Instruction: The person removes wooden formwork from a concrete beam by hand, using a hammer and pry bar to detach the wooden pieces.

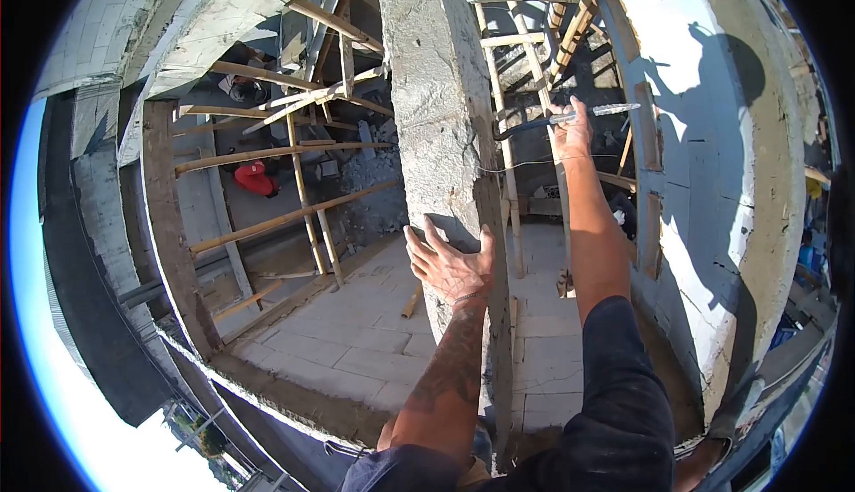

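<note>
A rough concrete beam (pixel 436 73) runs up the middle of the view. My left hand (pixel 454 265) lies on its top with the fingers spread, holding nothing. To the right of the beam, my right hand (pixel 573 130) is closed around a long metal bar (pixel 614 110) with a pale, pointed right end and a dark, hooked left end. That hooked end is close to the beam's right side; whether they touch is unclear. A thin wire (pixel 525 164) stretches from the beam toward the right, just below my right hand.
Bamboo poles (pixel 267 227) cross the opening on the left, with a person in red (pixel 256 178) far below. Grey rubble (pixel 370 176) lies beneath. At the right rises a pale block wall (pixel 686 162). A bamboo ladder (pixel 534 56) stands beyond my right hand.
</note>
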Tool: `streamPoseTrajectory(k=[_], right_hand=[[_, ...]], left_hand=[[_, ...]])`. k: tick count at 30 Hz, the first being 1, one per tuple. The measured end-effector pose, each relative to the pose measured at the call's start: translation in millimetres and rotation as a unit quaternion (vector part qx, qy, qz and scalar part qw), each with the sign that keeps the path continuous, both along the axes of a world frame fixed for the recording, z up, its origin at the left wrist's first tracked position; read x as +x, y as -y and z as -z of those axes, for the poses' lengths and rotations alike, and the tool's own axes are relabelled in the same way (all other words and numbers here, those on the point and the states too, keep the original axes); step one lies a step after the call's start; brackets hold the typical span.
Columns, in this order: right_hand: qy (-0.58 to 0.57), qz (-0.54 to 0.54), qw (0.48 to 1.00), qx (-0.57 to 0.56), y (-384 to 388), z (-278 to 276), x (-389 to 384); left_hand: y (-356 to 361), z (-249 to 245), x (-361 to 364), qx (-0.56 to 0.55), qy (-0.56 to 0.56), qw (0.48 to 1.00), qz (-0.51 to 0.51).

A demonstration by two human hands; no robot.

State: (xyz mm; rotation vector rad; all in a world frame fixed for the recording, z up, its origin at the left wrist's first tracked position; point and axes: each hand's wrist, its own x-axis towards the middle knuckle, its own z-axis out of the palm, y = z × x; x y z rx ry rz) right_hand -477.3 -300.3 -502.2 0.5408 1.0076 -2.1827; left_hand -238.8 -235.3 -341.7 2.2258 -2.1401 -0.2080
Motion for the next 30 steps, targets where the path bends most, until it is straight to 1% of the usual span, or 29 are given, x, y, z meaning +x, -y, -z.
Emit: streamPoseTrajectory(k=[1,2,4,6,7,8,10,12,13,14,16,19,20,22,23,24,25,26,28,29,30], right_hand=[[0.008,-0.028,0.999,0.037,-1.5,-11.5,-11.1],[0.087,0.044,0.994,0.045,14.2,-31.3,-21.2],[0.061,0.025,0.997,-0.049,7.0,-19.1,-57.9],[0.013,-0.013,1.0,-0.02,0.6,0.3,-57.9],[0.019,-0.02,0.995,-0.097,-15.3,8.9,-54.6],[0.045,0.03,0.993,-0.103,-22.6,-0.3,-42.8],[0.045,0.011,0.992,-0.118,-24.2,-9.6,-35.9],[0.019,0.0,0.993,-0.114,-27.6,-12.2,-32.5],[0.012,-0.001,0.993,-0.115,-27.6,-15.4,-30.4],[0.014,0.019,0.995,-0.1,-25.8,-18.0,-29.4],[0.021,0.014,0.992,-0.127,-28.0,-20.6,-26.6],[0.015,0.006,0.991,-0.132,-31.4,-25.4,-22.1],[0.019,0.008,0.991,-0.131,-31.4,-29.8,-16.8],[0.013,0.023,0.995,-0.093,-29.4,-41.6,-14.9],[0.015,0.023,0.996,-0.089,-33.6,-30.1,-17.5],[-0.004,0.014,0.995,-0.097,-34.6,-9.0,-23.5],[-0.029,0.003,0.994,-0.108,-31.2,1.0,-31.1],[-0.027,0.003,0.994,-0.107,-31.9,-3.8,-31.2],[0.007,-0.041,0.986,-0.163,-34.1,-19.7,-28.4],[0.037,-0.036,0.987,-0.155,-34.1,-20.8,-31.3],[0.034,-0.036,0.986,-0.161,-34.1,-21.7,-31.3]], left_hand=[[-0.4,0.6,1.7,0.002,-0.003,1.0,0.002],[-2.7,1.8,3.1,0.006,-0.006,1.0,0.004],[-2.8,0.9,4.0,0.001,0.0,1.0,0.015],[-3.0,-0.4,2.6,0.006,0.001,1.0,0.007],[-4.5,-1.0,2.5,0.008,-0.005,1.0,0.005],[-4.1,-0.9,2.2,0.011,-0.003,1.0,0.002],[2.4,2.4,1.5,0.012,0.003,1.0,-0.001],[-2.0,2.0,2.1,-0.001,0.001,1.0,0.002],[-1.4,2.6,2.3,0.008,0.013,1.0,0.002],[-0.6,1.2,1.7,0.023,0.01,1.0,-0.002],[-0.7,3.0,2.2,0.017,0.012,1.0,0.0],[-1.0,3.3,1.8,0.01,0.019,1.0,0.003],[-0.9,2.8,3.8,0.011,0.024,1.0,0.005],[-1.4,4.2,2.0,0.016,0.013,1.0,-0.002],[-4.0,3.5,3.3,0.019,0.016,1.0,-0.002],[-3.9,2.7,4.9,0.022,0.015,1.0,-0.003],[-1.7,3.8,2.2,0.021,0.009,1.0,-0.004],[-1.9,4.3,2.3,0.022,0.011,1.0,-0.004],[-3.6,5.2,4.2,-0.002,0.017,1.0,0.01],[-3.8,4.9,4.4,-0.005,0.017,1.0,0.011],[-4.1,5.4,3.2,-0.01,0.014,1.0,0.012]])
